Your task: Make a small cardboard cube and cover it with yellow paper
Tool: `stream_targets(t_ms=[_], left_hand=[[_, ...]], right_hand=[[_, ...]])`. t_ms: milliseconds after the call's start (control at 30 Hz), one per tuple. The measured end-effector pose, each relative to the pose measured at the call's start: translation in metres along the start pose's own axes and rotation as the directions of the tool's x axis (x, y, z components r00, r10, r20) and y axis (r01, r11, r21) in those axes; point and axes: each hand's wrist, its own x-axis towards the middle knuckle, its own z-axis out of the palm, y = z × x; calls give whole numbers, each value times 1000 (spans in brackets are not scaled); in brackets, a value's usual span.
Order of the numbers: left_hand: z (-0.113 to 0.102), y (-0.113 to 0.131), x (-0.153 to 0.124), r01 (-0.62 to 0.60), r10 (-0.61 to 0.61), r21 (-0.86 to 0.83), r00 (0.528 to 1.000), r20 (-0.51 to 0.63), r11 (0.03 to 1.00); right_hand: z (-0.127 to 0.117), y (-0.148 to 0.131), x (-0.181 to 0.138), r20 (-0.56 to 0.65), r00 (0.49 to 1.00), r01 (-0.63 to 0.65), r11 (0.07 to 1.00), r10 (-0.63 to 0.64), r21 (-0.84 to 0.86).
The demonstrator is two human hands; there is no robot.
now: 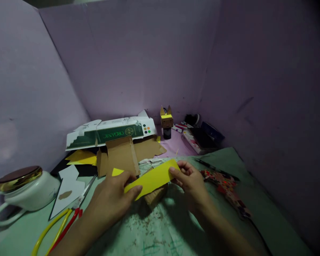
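Head view: left hand (114, 195) and right hand (190, 182) pinch a yellow strip (152, 180), partly hiding a cardboard piece (156, 197).

Carton (82, 140): the word "ORGANIC" stands on its green panel, beyond the left hand (113, 193).
Seal (129, 132): a round emblem just right of that word, also beyond the left hand, its lettering too small to read.
Small print (137, 130): fine lines beside the seal, illegible.
Cloth (134, 233): green strokes (151, 249) on the near side of the grip; whether they form letters cannot be told.
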Motion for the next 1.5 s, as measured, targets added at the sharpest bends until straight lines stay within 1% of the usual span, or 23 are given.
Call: stream_targets(t_ms=[100, 133, 233, 300, 367, 433, 567, 667, 733, 767, 833, 933, 1000, 1033, 1100, 1167, 1200, 1233, 1267, 1300, 1367, 1433, 1500], left_hand=[[-5, -3, -15, 71, -72, 35, 997, 23, 997], [-6, -5, -19, 84, -85, 33, 995, 48, 996], [-7, -12, -25, 81, -101, 106, 975, 200, 991], [-1, -15, -24, 66, -104, 153, 962, 253, 986], [8, -13, -22, 68, -92, 107, 967, 239, 992], [18, -8, -17, 82, -83, 15, 971, 222, 997], [32, 4, -5, 130, -116, -83, 980, 160, 988], [38, 8, 5, 31, -10, -226, 996, 92, 974], [41, 9, 12, -44, 64, -268, 996, 66, 962], [42, 9, 16, -66, 87, -257, 993, 74, 964], [41, 7, 22, -91, 120, -205, 984, 133, 974], [35, 1, 32, -117, 152, -152, 957, 247, 982], [24, -3, 37, -136, 175, -145, 937, 303, 980], [17, -5, 38, -158, 197, -140, 922, 334, 977], [2, -8, 39, -222, 247, -108, 870, 427, 969], [-12, -12, 38, -284, 261, -44, 795, 548, 958], [-17, -15, 38, -306, 250, -9, 759, 601, 952], [-20, -18, 38, -319, 233, 22, 737, 635, 947], [-21, -22, 38, -331, 223, 49, 729, 647, 942], [-20, -26, 40, -348, 229, 68, 740, 633, 935], [-12, -32, 43, -388, 279, 93, 790, 546, 917], [0, -34, 46, -417, 330, 119, 838, 434, 901], [10, -33, 46, -431, 363, 145, 865, 347, 891]], right_hand=[[1, 3, 0, 50, 999, 24, 999, -22, -49], [1, 4, 1, 66, 998, 24, 997, -19, -68], [2, 10, 2, 94, 996, 18, 991, -5, -131], [2, 14, 4, 99, 995, 26, 985, -9, -168], [4, 17, 6, 96, 995, 41, 979, -22, -199], [5, 19, 8, 90, 995, 55, 974, -35, -221], [4, 19, 4, 72, 997, 48, 971, -32, -234], [-3, 16, -4, 50, 999, 27, 972, -16, -235], [-9, 14, -8, 25, 999, 27, 970, -22, -241], [-12, 14, -8, 12, 1000, 29, 970, -26, -243], [-16, 14, -7, -2, 1000, 30, 970, -31, -242], [-18, 17, -2, 10, 999, 38, 972, -36, -232], [-21, 20, -1, 22, 998, 57, 970, -53, -235], [-22, 21, -1, 34, 997, 81, 968, -75, -238], [-29, 23, -3, 74, 988, 146, 962, -132, -232], [-36, 23, -6, 160, 972, 207, 954, -174, -218], [-40, 22, -7, 224, 961, 214, 952, -164, -218], [-42, 22, -8, 292, 947, 205, 950, -132, -237], [-44, 22, -9, 355, 930, 197, 941, -90, -276], [-44, 22, -9, 403, 913, 198, 926, -54, -323], [-41, 26, -9, 446, 895, 225, 887, -24, -403], [-35, 31, -8, 443, 894, 270, 863, -61, -426], [-30, 35, -7, 424, 899, 306, 853, -112, -424]])
